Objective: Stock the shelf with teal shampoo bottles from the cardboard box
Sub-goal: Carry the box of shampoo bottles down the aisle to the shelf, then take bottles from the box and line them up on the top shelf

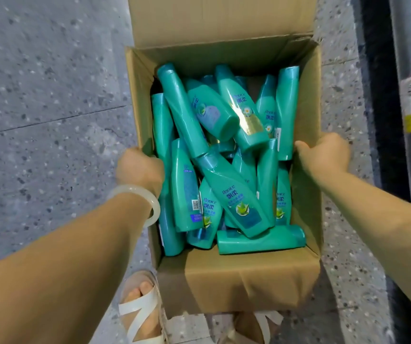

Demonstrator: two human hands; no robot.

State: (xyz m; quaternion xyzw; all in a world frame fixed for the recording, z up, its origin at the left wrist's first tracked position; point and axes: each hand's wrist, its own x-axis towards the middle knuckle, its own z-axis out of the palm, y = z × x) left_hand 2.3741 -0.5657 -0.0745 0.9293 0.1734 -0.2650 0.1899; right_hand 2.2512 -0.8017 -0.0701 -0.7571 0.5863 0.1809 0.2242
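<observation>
Both hands grip the walls of the open brown cardboard box [239,276] on the speckled grey floor [50,95], left hand [140,170] on its left wall, right hand [323,155] on its right wall, and inside lie jumbled the teal plastic shampoo bottles [224,170].

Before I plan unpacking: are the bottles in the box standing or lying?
Lying. The bottles are piled criss-cross in the box, sides up.

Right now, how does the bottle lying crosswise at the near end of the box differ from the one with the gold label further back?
The near bottle lies sideways across the cardboard box, its cap toward the right wall; the gold-label bottle runs lengthwise, cap toward the far end. The near bottle shows plain teal with no label visible; the gold-label bottle shows a shiny gold band and a white flower. Both are teal and lie loose in the pile.
</observation>
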